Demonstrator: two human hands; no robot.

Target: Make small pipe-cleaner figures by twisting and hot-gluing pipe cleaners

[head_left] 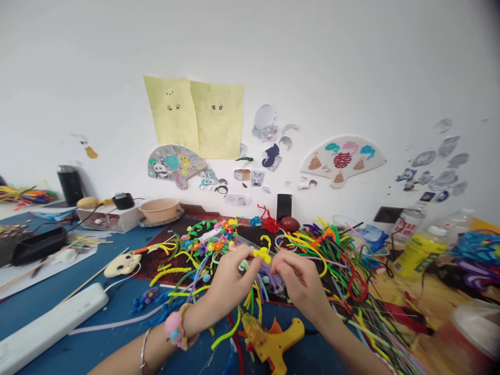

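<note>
Near the middle of the view, my left hand (233, 275) pinches a bent yellow pipe cleaner (262, 254) between thumb and fingertips. It is looped into a small petal-like shape, and a curled end rises above it. Close on its right side is my right hand (300, 281), fingers curled together at the shape's edge. What those fingers hold, if anything, is too small to make out. Below and between the hands lies a yellow hot glue gun (273, 338). Loose yellow and purple pipe cleaners spread on the dark mat behind the hands.
Colourful pipe-cleaner flowers (219, 240) are heaped behind my left hand. A tangle of pipe cleaners (351, 271) covers the right side, near a yellow bottle (421, 254). On the left lie a white power strip (54, 323) and a beige bowl (159, 209). A phone (284, 207) leans against the wall.
</note>
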